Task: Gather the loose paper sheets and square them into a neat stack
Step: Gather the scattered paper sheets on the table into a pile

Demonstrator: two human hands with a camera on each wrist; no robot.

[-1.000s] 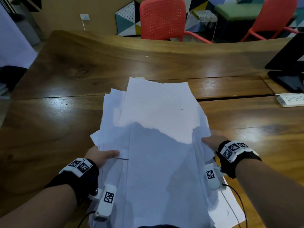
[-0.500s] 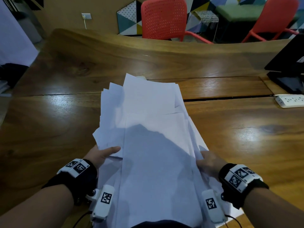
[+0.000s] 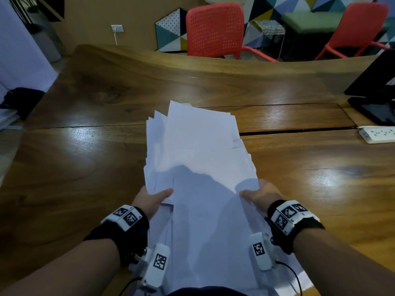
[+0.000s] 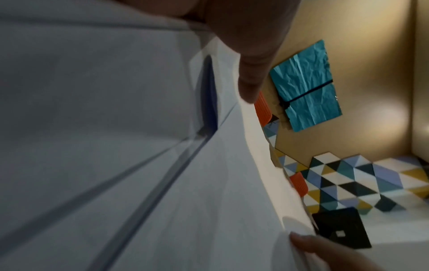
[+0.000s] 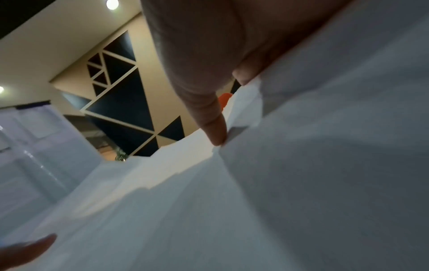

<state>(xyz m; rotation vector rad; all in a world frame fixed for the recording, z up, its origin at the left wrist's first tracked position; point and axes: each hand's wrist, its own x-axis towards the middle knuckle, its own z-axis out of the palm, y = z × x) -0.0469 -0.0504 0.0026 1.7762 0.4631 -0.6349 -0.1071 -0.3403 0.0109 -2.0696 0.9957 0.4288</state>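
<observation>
A loose bundle of white paper sheets (image 3: 201, 167) is held above the wooden table (image 3: 85, 159), its far edges fanned and uneven. My left hand (image 3: 154, 199) grips the bundle's left side, thumb on top and fingers underneath. My right hand (image 3: 259, 195) grips the right side the same way. In the left wrist view the sheets (image 4: 116, 146) fill the frame with my thumb (image 4: 250, 69) lying on them. The right wrist view shows the paper (image 5: 301, 183) with my thumb (image 5: 209, 113) pressing its top. The near ends of the sheets run out of view below.
A white power strip (image 3: 378, 134) lies at the table's right edge, with a black monitor base (image 3: 376, 107) behind it. Two red chairs (image 3: 215, 30) stand beyond the table's far edge. Bare wood stretches left and right of the bundle.
The sheets have been drawn together into a narrower bundle and lifted. My right hand slid nearer along the right edge, then up; the left hand kept its hold.
</observation>
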